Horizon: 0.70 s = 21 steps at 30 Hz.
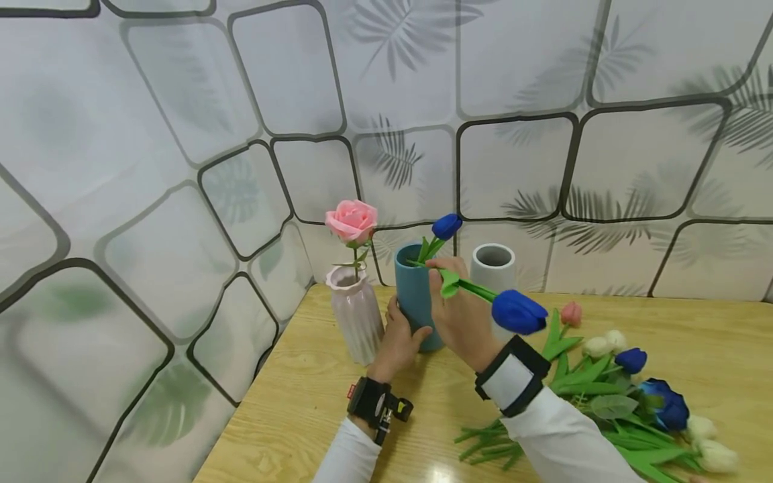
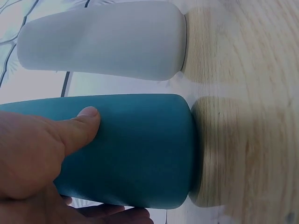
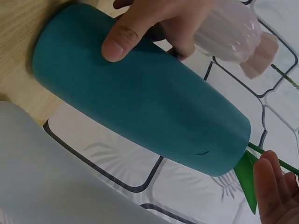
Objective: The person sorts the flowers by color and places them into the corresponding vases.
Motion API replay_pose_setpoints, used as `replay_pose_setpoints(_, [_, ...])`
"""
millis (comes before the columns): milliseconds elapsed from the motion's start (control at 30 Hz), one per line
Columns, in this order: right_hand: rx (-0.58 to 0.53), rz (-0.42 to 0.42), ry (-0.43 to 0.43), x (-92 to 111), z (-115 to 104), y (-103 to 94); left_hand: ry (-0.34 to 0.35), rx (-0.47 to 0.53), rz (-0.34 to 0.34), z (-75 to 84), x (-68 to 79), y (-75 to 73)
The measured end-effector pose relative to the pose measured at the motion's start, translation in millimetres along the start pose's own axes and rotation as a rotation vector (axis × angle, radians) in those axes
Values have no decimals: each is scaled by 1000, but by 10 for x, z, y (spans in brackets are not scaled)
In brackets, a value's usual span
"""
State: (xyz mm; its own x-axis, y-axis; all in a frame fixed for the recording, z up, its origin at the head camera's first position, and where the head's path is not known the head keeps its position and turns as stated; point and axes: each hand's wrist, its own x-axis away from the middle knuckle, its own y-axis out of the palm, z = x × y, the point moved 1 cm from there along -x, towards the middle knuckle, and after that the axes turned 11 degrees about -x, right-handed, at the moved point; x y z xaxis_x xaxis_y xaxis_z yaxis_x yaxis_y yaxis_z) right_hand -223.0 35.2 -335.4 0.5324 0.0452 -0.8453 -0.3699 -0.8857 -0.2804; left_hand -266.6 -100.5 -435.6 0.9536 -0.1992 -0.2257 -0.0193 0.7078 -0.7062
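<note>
My left hand [image 1: 397,345] grips the teal vase [image 1: 413,292] low on its side. In the left wrist view the thumb lies along the vase wall [image 2: 140,144], and the vase stands on the wooden table. At the rim, my right hand [image 1: 461,318] pinches the green stem of a blue tulip [image 1: 518,312]. That bloom points right, and the stem's other end is at the vase mouth. A second blue tulip [image 1: 447,227] rises from the mouth with its leaves. The right wrist view shows the fingers [image 3: 271,186] beside a green stem just beyond the rim.
To the left stands a pale pink fluted vase [image 1: 356,315] with a pink rose [image 1: 352,221]. A white vase [image 1: 494,258] is close on the right. A pile of artificial flowers [image 1: 622,392] lies on the wooden table [image 1: 290,396] at right. A patterned curtain [image 1: 513,168] hangs behind.
</note>
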Motion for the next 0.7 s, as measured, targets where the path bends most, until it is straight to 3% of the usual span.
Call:
replay_pose_setpoints(200, [72,-59,69,-70,84,87,-4,17,-21,-6,-1,-10])
replay_pose_setpoints(433, [232,-60,31,-120,133,189,4,-4,-29,3,-18,-10])
replay_pose_setpoints(700, [152,-97,184,-183,169,298,22,-15,-30,-10,-6,-29])
